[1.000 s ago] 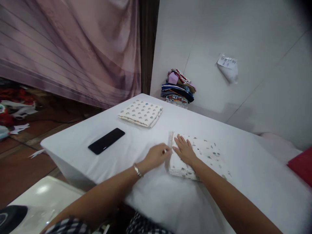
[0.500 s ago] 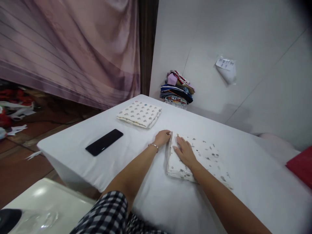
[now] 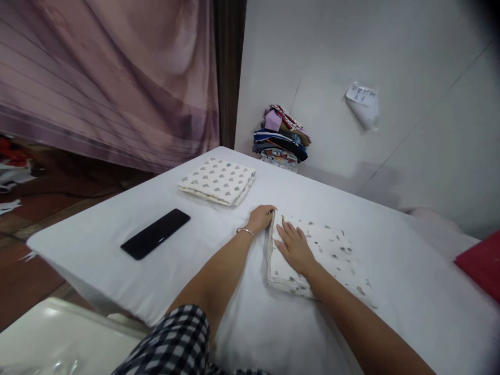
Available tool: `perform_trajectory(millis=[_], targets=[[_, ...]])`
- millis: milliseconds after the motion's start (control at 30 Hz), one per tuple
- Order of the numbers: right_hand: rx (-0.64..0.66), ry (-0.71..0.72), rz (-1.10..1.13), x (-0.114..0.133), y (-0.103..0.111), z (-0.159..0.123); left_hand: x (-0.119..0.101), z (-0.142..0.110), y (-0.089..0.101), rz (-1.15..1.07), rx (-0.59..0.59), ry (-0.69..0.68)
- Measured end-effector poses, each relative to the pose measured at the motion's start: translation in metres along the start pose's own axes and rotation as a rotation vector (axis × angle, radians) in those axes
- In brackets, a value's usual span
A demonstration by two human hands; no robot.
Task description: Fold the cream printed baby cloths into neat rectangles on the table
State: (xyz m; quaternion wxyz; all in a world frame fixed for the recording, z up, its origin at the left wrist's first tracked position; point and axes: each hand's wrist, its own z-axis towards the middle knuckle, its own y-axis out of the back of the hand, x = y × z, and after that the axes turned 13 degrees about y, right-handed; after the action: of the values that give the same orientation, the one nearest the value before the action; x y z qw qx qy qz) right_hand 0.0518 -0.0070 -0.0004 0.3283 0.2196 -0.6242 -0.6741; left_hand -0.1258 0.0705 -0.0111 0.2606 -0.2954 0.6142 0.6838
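Observation:
A folded white cloth (image 3: 332, 255) with small grey and brown printed motifs lies on the white-covered table, several layers thick. At its far left corner, my left hand (image 3: 261, 219) pinches the edge between thumb and fingers; part of the fingertips is hidden. My right hand (image 3: 295, 247) rests flat on the top layer near the left edge, fingers stretched and slightly spread. Beyond my left hand sits a second folded cloth (image 3: 219, 179), white with grey printed motifs, touched by neither hand.
A black phone (image 3: 156, 234) lies on the table (image 3: 211, 229), left of my left arm. Folded fabrics (image 3: 281, 138) are stacked by the wall behind. Something red (image 3: 480, 263) is at the right edge. A pale surface (image 3: 66, 338) stands at lower left, below a pink curtain (image 3: 117, 78).
My right hand has slid slightly toward the cloth's left edge, its fingers spreading a little more. My left hand stays at the corner. The camera view has shifted slightly.

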Motion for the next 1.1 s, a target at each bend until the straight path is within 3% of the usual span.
perform_trajectory(millis=[167, 400, 533, 733, 833, 967, 1100], targets=[[0.015, 0.001, -0.022, 0.001, 0.000, 0.002, 0.002, 0.002, 0.002, -0.011, 0.007, 0.009], [0.022, 0.029, -0.022, 0.004, 0.006, 0.003, 0.010, 0.016, -0.003, -0.267, 0.110, 0.089], [0.019, 0.025, -0.018, 0.004, 0.008, 0.004, 0.008, 0.016, -0.001, -0.285, 0.109, 0.117], [0.026, 0.027, -0.014, 0.005, 0.011, 0.006, 0.000, 0.008, 0.010, -0.276, 0.136, 0.090], [0.018, 0.029, 0.005, 0.005, 0.013, 0.006, -0.014, 0.002, 0.010, -0.297, 0.056, 0.029], [-0.015, 0.041, 0.020, 0.007, 0.014, 0.005, -0.035, -0.012, -0.002, -0.037, -0.001, -0.245], [0.004, 0.047, 0.057, 0.008, 0.020, 0.008, -0.039, -0.025, -0.012, 0.262, 0.108, -0.206]])
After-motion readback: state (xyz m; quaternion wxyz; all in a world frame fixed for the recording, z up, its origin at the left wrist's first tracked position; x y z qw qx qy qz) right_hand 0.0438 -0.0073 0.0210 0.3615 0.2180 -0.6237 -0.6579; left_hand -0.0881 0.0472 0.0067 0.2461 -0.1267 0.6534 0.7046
